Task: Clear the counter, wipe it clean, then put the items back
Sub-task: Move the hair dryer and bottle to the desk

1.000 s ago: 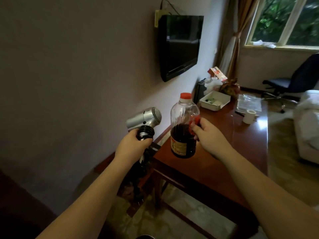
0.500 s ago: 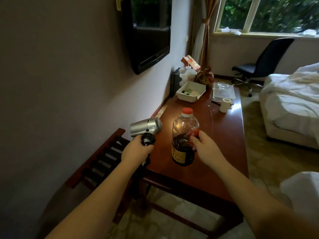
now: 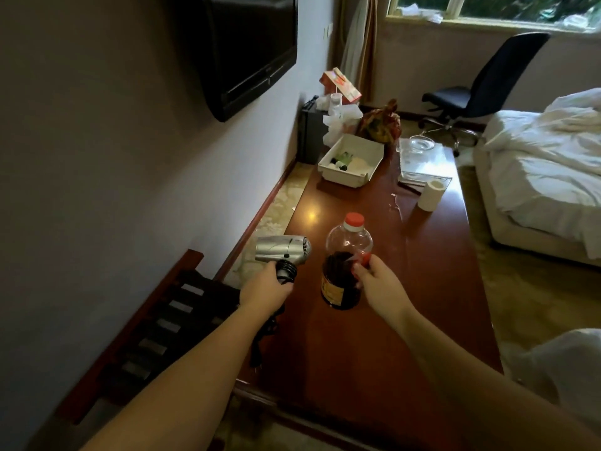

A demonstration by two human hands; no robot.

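We see hair dryer [image 3: 282, 253] left of bottle [image 3: 344, 265], both over near half of surface [image 3: 374, 346]. Tray [image 3: 351, 159] at far left — paper roll [image 3: 431, 195] far right. Rack [image 3: 169, 320] left of surface, bed [image 3: 546, 177] right.

The hair dryer's [image 3: 282, 253] handle is hidden inside the left hand [image 3: 266, 292], and its cord drops out of sight behind the forearm. The right hand [image 3: 380, 288] covers part of the bottle [image 3: 344, 265]; its label is too blurred to read. The small things in the white tray [image 3: 353, 161] are too small to tell. The television [image 3: 240, 50] and window [image 3: 494, 8] are cut off by the top edge, the bed [image 3: 546, 170] by the right edge.
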